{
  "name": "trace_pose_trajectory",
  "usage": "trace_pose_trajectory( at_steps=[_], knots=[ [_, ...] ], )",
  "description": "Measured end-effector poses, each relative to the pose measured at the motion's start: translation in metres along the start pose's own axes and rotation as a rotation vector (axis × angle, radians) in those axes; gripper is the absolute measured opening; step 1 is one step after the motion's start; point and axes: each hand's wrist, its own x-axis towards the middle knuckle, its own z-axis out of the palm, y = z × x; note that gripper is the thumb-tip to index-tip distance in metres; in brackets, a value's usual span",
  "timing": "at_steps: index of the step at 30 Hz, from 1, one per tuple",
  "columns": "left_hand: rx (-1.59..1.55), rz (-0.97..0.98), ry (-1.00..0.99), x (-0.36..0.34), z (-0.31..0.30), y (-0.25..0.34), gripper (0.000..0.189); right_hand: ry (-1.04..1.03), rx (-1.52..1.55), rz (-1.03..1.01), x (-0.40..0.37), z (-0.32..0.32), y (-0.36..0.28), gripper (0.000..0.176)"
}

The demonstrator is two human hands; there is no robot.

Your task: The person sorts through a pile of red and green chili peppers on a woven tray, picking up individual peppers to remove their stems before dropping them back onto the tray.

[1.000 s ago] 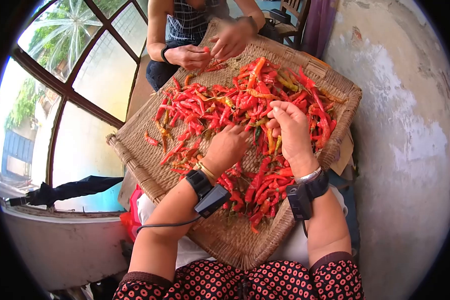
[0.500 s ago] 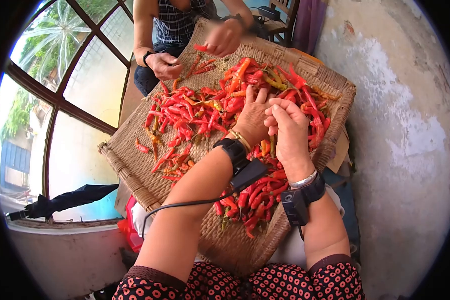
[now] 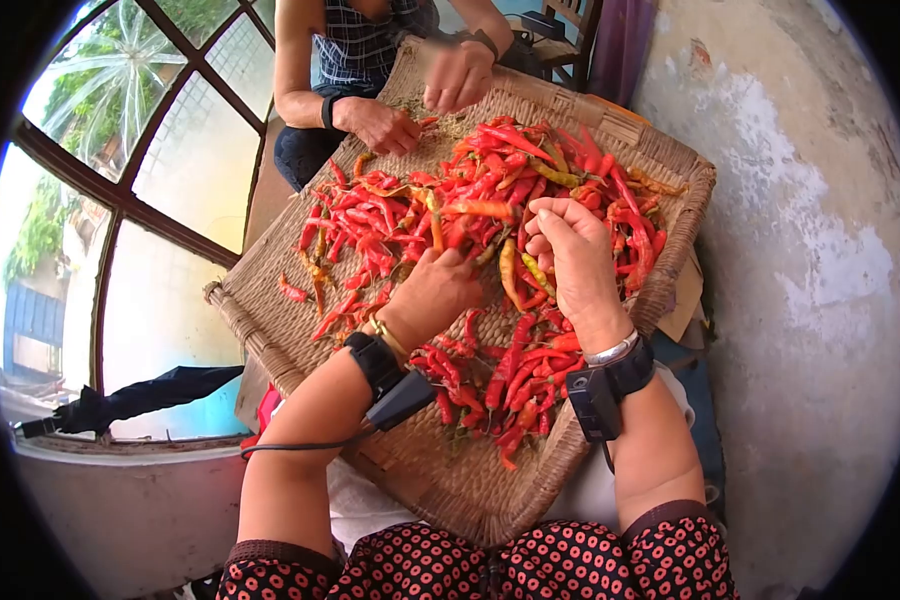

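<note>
The left hand [image 3: 435, 290] lies on the chillies [image 3: 370, 215] heaped in the tray [image 3: 440, 480], its fingers buried among them, so I cannot tell their spread. The right hand [image 3: 575, 255] bunches its fingers tight just above the heap; whatever they pinch is hidden.

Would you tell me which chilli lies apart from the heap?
The small red chilli near the left edge of the woven tray, clear of the heap.

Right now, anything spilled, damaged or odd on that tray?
Nothing spilled: the chillies lie on the woven tray. A few strays sit apart from the heap on its window side, and yellowish pods beside the right hand stand out among the red.
</note>
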Motion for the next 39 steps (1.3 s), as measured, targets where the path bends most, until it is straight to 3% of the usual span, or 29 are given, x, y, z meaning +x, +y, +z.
trace_pose_trajectory(
  at_steps=[5, 7, 8, 10, 11, 12, 14, 15, 17, 18, 20, 23, 26, 27, 31, 32, 34, 36, 38, 39],
  knots=[
    [-0.408, 0.022, 0.004, -0.018, -0.014, -0.002, 0.007, -0.001, -0.02, -0.003, 0.0, 0.001, 0.001, 0.015],
    [-0.694, -0.04, 0.168, -0.02, -0.04, -0.002, 0.011, 0.0, -0.019, -0.002, 0.001, 0.001, 0.0, 0.015],
    [-0.695, -0.039, 0.168, -0.02, -0.046, -0.008, 0.011, -0.012, -0.03, -0.001, 0.0, 0.002, -0.001, 0.015],
    [-1.298, -0.209, 0.142, -0.019, -0.056, -0.022, 0.011, -0.026, -0.041, 0.005, 0.0, 0.002, 0.002, 0.015],
    [-1.652, -0.383, 0.173, -0.019, -0.067, -0.02, 0.012, -0.05, -0.055, 0.0, 0.001, 0.001, 0.004, 0.016],
    [-1.651, -0.386, 0.175, -0.017, -0.069, -0.025, 0.012, -0.074, -0.069, -0.006, 0.001, 0.001, 0.005, 0.016],
    [-1.638, -0.568, 0.422, -0.005, -0.073, -0.042, 0.017, -0.066, -0.084, 0.009, -0.001, 0.004, 0.002, 0.016],
    [-1.638, -0.57, 0.423, 0.003, -0.069, -0.05, 0.017, -0.054, -0.099, 0.026, -0.002, 0.005, 0.001, 0.016],
    [-1.771, -0.906, 0.939, 0.024, -0.05, -0.056, 0.019, -0.06, -0.099, 0.019, -0.002, 0.003, 0.003, 0.016],
    [-1.769, -0.904, 0.94, 0.025, -0.044, -0.055, 0.019, -0.063, -0.096, 0.01, -0.001, 0.003, 0.003, 0.017],
    [-0.703, -0.849, 0.21, 0.024, -0.031, -0.047, 0.024, -0.069, -0.093, 0.01, -0.001, 0.003, 0.001, 0.017],
    [-0.242, -0.337, 0.438, 0.023, 0.001, -0.019, 0.036, -0.082, -0.09, 0.015, 0.0, 0.004, 0.002, 0.016],
    [-0.024, -0.323, 0.303, 0.024, 0.015, 0.0, 0.034, -0.108, -0.095, 0.023, 0.0, 0.004, 0.005, 0.015],
    [-0.164, -0.349, 0.086, 0.022, 0.019, 0.001, 0.026, -0.115, -0.093, 0.025, 0.0, 0.003, 0.005, 0.015],
    [-0.339, -0.146, -0.09, 0.005, 0.01, -0.004, 0.013, -0.113, -0.075, 0.044, 0.0, 0.002, 0.001, 0.014],
    [-0.337, -0.146, -0.091, 0.001, 0.006, -0.005, 0.013, -0.141, -0.098, 0.032, 0.0, 0.002, 0.0, 0.014],
    [-0.667, -0.198, -0.042, -0.008, -0.007, -0.007, 0.015, -0.178, -0.118, 0.022, -0.002, 0.005, 0.0, 0.014],
    [-0.716, -0.239, -0.032, -0.015, -0.022, -0.009, 0.017, -0.268, -0.267, 0.078, -0.006, 0.009, -0.001, 0.013],
    [-1.111, -0.459, 0.118, -0.021, -0.029, -0.008, 0.017, -0.299, -0.359, 0.065, -0.005, 0.008, 0.007, 0.013],
    [-1.336, -0.562, 0.069, -0.023, -0.032, -0.009, 0.022, -0.334, -0.414, 0.04, -0.005, 0.007, 0.011, 0.014]
  ],
)
